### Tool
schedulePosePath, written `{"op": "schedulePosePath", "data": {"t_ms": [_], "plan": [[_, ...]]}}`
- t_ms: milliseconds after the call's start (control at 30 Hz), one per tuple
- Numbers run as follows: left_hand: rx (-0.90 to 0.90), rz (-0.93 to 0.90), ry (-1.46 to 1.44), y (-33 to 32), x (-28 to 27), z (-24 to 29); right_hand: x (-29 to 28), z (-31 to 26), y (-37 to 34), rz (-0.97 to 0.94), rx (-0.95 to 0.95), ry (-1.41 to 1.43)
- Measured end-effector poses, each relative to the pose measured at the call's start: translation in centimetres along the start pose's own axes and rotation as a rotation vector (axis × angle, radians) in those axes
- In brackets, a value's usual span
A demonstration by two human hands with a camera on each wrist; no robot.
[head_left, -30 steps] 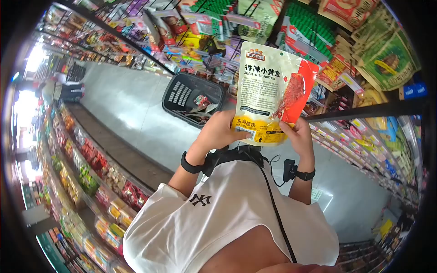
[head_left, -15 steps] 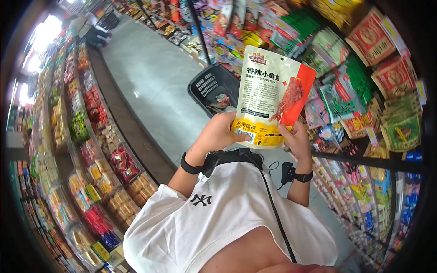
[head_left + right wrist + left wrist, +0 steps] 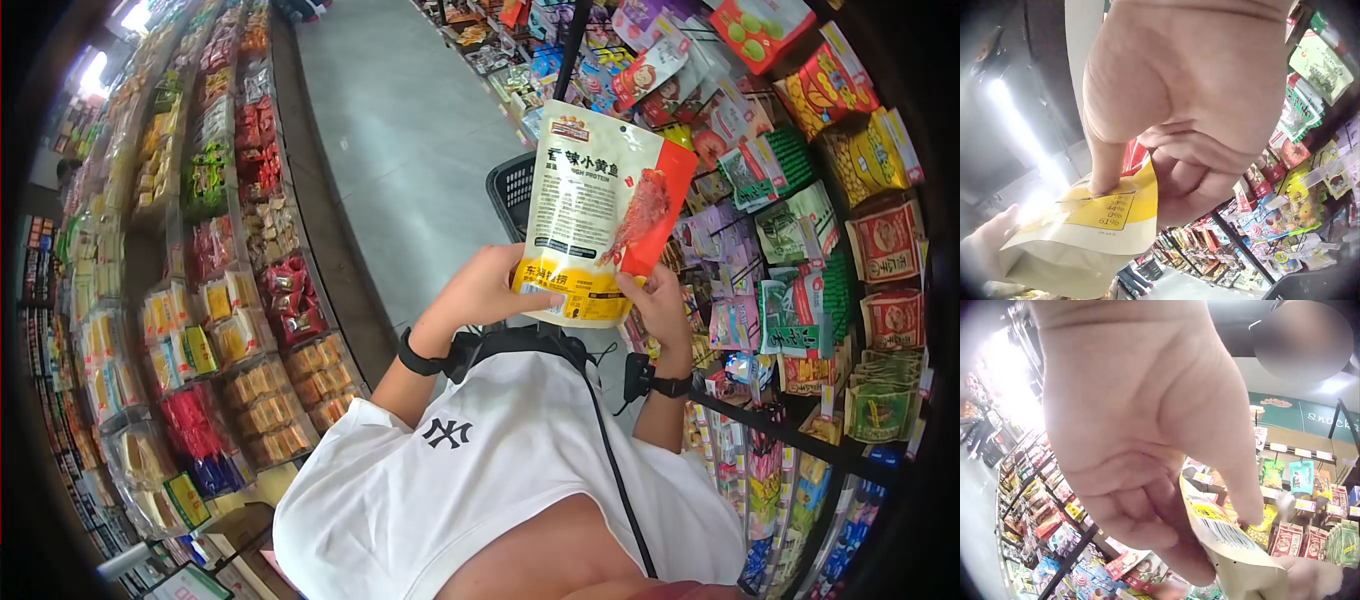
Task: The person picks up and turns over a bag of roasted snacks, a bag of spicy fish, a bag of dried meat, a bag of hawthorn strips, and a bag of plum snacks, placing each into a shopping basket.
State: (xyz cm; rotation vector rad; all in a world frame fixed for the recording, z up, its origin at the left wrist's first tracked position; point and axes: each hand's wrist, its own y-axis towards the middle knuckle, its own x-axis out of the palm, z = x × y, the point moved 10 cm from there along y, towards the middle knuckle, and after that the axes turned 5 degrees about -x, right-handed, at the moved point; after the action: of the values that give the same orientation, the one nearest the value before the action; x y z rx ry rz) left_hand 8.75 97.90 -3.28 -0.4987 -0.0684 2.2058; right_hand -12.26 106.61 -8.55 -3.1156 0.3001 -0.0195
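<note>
A cream, yellow and red snack pouch point(image 3: 590, 215) is held upright in front of the chest, its printed text facing the head camera. The left hand point(image 3: 478, 290) grips its lower left side, thumb across the front near the barcode. At the lower right edge the right hand point(image 3: 662, 305) pinches it, thumb on the front. The left wrist view shows the left hand point(image 3: 1147, 437) with fingers curled behind the pouch point(image 3: 1219, 534). In the right wrist view the right hand point(image 3: 1185, 100) presses its thumb on the yellow part of the pouch point(image 3: 1091, 219), fingers behind.
A black basket point(image 3: 508, 195) stands on the grey floor point(image 3: 390, 150), partly behind the pouch. Tiered shelves of packaged snacks point(image 3: 285, 300) run along the left. Hanging snack bags point(image 3: 790, 225) fill the racks on the right, with a dark rail point(image 3: 800, 435) below them.
The surroundings have swung in the head view: the left shelves show more, and the basket has shifted right, mostly behind the pouch. Both hands keep their hold on the pouch.
</note>
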Motion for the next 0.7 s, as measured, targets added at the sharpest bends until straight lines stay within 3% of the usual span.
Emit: {"op": "schedulePosePath", "data": {"t_ms": [100, 300, 400, 500, 533, 633, 700], "plan": [[0.091, 0.078, -0.138, -0.3, -1.6, -0.6, 1.3, -0.4, 1.3, -0.027, 0.023, -0.039], [0.088, 0.113, -0.092, -0.1, -3.4, -0.8, 1.8, -2.1, 3.6, 0.027, -0.003, -0.022], [0.126, 0.126, 0.002, 0.5, -4.1, 0.5, 1.0, -2.9, 5.1, 0.02, -0.131, -0.099], [0.326, 0.165, -0.024, 1.9, -4.4, 2.1, 2.3, -6.2, 7.1, -0.189, -0.479, -0.326], [0.249, 0.055, -0.169, 2.7, -3.9, 2.0, 2.1, -5.0, 7.6, -0.154, -0.388, -0.288], [0.467, 0.011, 0.136, 3.9, -2.8, 5.9, 0.4, -4.5, 9.5, -0.149, -0.385, -0.232], [0.416, -0.018, 0.122, 6.0, -2.2, 6.4, -1.8, -4.2, 11.1, -0.126, -0.352, -0.196]]}}
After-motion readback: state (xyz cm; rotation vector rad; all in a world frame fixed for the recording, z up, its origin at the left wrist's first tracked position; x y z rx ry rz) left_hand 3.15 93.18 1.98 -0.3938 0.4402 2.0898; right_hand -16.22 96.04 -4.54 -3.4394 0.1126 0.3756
